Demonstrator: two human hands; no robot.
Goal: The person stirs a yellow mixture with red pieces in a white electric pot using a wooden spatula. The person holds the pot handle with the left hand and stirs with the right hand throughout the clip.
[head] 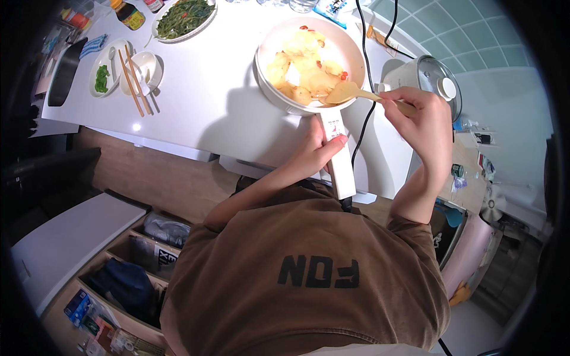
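Observation:
My left hand (318,153) is closed around the white handle (339,155) of an electric frying pan (262,78). Sliced pale food (314,75), perhaps potato, with bits of red chili lies in the pan. In my right hand (418,115) is a wooden spatula (345,93), its blade resting on the food at the pan's near right edge. Part of the spatula's handle is hidden by my fingers. The pan stands on a white countertop (200,89).
A black cord (368,66) runs beside the pan. To the right stands a white pot with a glass lid (434,75). Leftward are a plate of cooked greens (185,20), a bowl (151,66), wooden chopsticks (129,82), a small plate (95,89) and a sauce jar (129,17).

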